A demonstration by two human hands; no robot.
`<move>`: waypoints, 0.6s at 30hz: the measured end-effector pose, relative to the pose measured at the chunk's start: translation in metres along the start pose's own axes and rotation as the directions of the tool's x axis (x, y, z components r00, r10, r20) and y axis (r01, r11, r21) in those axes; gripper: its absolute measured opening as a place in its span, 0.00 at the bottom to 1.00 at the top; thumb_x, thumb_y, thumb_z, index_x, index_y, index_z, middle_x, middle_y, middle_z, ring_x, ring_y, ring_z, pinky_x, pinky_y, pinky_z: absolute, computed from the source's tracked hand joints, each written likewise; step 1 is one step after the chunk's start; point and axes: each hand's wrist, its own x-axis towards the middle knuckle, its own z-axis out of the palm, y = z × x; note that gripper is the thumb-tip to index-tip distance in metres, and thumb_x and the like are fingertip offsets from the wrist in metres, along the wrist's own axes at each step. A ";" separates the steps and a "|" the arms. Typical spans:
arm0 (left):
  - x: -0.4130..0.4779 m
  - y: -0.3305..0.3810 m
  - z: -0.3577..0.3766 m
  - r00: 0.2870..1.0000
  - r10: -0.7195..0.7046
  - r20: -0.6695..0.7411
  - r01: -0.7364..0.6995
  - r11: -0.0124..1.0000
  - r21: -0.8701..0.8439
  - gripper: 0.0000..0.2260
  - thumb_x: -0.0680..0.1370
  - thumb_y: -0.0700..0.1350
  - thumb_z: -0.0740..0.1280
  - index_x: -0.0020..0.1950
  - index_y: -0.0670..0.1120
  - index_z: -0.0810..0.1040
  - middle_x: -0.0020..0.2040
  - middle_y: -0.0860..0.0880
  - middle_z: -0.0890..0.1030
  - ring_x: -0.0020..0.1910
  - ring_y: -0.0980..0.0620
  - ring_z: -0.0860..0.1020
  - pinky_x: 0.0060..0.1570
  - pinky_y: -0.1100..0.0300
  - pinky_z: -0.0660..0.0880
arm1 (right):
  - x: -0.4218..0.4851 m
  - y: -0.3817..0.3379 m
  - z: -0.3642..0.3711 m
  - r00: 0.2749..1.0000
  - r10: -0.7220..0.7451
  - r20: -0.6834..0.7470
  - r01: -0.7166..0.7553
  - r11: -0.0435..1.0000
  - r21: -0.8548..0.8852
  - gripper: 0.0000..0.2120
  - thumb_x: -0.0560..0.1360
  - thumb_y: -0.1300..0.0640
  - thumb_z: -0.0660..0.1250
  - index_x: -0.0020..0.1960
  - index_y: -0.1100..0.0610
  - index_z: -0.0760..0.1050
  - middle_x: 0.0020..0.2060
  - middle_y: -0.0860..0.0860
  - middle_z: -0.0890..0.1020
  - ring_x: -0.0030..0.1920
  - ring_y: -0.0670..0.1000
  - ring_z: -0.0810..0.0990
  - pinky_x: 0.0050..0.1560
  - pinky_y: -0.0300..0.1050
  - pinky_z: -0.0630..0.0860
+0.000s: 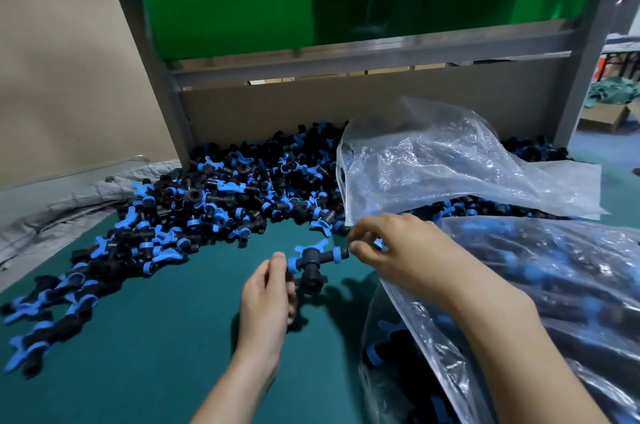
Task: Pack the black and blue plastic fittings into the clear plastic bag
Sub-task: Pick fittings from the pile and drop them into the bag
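Note:
A black and blue fitting [310,266] is held above the green table between both hands. My left hand [268,299] pinches its left blue-ringed end. My right hand [391,247] grips its right end and has another blue piece showing between the fingers. A large heap of the same fittings [207,209] spreads across the table behind and to the left. A clear plastic bag [554,302] holding many fittings lies under my right forearm at the right. A second, mostly empty clear bag [443,160] rests on the heap behind my right hand.
The green table surface [156,337] is bare in front of my left hand. A grey metal shelf frame [156,77] with cardboard backing stands behind the heap. Grey cloth [52,209] lies at the left edge. Cardboard boxes [609,115] sit far right.

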 end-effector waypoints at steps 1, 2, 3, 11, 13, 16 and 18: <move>-0.003 0.001 0.000 1.000 0.010 -0.023 -0.010 1.000 0.007 0.17 0.81 0.51 0.60 0.32 0.52 0.70 0.27 0.52 0.68 0.22 0.54 0.62 0.21 0.65 0.58 | 0.000 0.000 0.000 0.999 0.001 0.033 -0.001 1.000 -0.006 0.12 0.79 0.40 0.60 0.57 0.42 0.77 0.53 0.43 0.81 0.55 0.50 0.77 0.58 0.50 0.72; -0.006 0.002 0.000 0.999 0.023 -0.033 -0.022 1.000 0.012 0.16 0.81 0.51 0.60 0.34 0.51 0.70 0.27 0.51 0.67 0.23 0.53 0.62 0.21 0.65 0.58 | 0.000 0.001 -0.001 0.998 0.005 0.066 -0.005 1.000 -0.007 0.13 0.78 0.38 0.60 0.56 0.41 0.78 0.53 0.42 0.81 0.55 0.49 0.77 0.58 0.49 0.72; -0.007 0.003 0.001 0.999 0.033 -0.037 -0.032 0.999 0.016 0.15 0.81 0.51 0.60 0.35 0.49 0.69 0.27 0.51 0.66 0.23 0.53 0.61 0.21 0.64 0.58 | 0.000 0.001 -0.001 0.996 0.009 0.093 -0.009 1.000 -0.006 0.14 0.77 0.35 0.61 0.56 0.40 0.78 0.53 0.41 0.81 0.55 0.48 0.76 0.57 0.49 0.72; -0.012 0.009 0.004 0.998 0.056 -0.027 -0.056 0.998 0.008 0.16 0.82 0.49 0.61 0.35 0.47 0.65 0.27 0.49 0.64 0.23 0.53 0.60 0.21 0.64 0.58 | 0.002 0.005 0.005 0.997 0.002 0.082 0.003 0.998 -0.061 0.11 0.79 0.40 0.63 0.58 0.40 0.78 0.53 0.41 0.80 0.55 0.49 0.75 0.57 0.49 0.72; -0.013 0.010 0.004 0.998 0.056 -0.015 -0.056 0.998 -0.002 0.16 0.82 0.49 0.61 0.36 0.46 0.65 0.27 0.50 0.63 0.23 0.53 0.59 0.22 0.63 0.58 | 0.003 0.006 0.006 0.996 0.001 0.087 0.005 0.998 -0.070 0.10 0.79 0.41 0.62 0.57 0.40 0.78 0.51 0.41 0.80 0.55 0.49 0.76 0.57 0.49 0.71; -0.013 0.011 0.004 0.998 0.059 -0.016 -0.059 0.998 -0.005 0.16 0.81 0.49 0.61 0.36 0.45 0.66 0.28 0.49 0.62 0.23 0.53 0.59 0.22 0.63 0.57 | 0.004 0.007 0.007 0.996 -0.002 0.091 0.008 0.998 -0.062 0.09 0.79 0.41 0.62 0.56 0.39 0.79 0.51 0.42 0.80 0.54 0.49 0.76 0.57 0.49 0.72; -0.013 0.011 0.004 0.998 0.061 -0.015 -0.061 0.998 -0.009 0.16 0.81 0.49 0.61 0.37 0.43 0.67 0.28 0.48 0.62 0.23 0.53 0.59 0.22 0.63 0.57 | 0.004 0.008 0.007 0.995 -0.006 0.095 0.013 0.997 -0.072 0.09 0.79 0.41 0.62 0.56 0.39 0.79 0.52 0.42 0.81 0.54 0.49 0.76 0.57 0.50 0.73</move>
